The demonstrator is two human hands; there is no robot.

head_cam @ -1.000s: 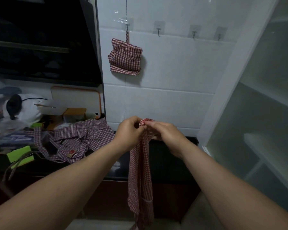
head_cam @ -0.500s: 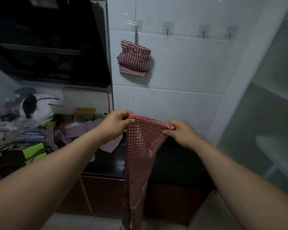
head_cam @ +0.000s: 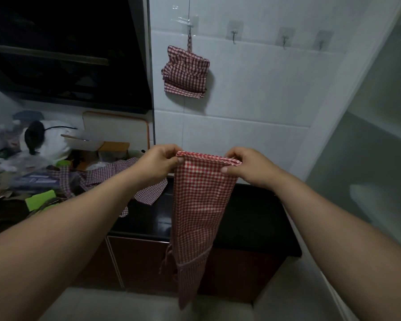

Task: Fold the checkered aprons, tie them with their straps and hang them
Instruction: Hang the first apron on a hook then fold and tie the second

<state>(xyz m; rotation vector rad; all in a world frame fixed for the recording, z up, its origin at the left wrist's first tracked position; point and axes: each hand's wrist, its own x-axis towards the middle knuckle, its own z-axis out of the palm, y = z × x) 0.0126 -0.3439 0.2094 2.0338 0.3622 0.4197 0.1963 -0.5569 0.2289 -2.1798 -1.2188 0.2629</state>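
1. White tiled wall with one folded apron (head_cam: 185, 71) already up; three hooks (head_cam: 283, 39) to its right are free.
2. Left hand (head_cam: 159, 164) and right hand (head_cam: 247, 166) each pinch a top corner of the apron (head_cam: 198, 205).
3. It hangs long and straight down, clear of the counter (head_cam: 252, 205), so there's room to fold upward.

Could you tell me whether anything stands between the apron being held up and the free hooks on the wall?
Nothing visible does. Both hands, left and right, hold the apron up in open air below bare tile, and three free hooks sit right of the already hung apron bundle.
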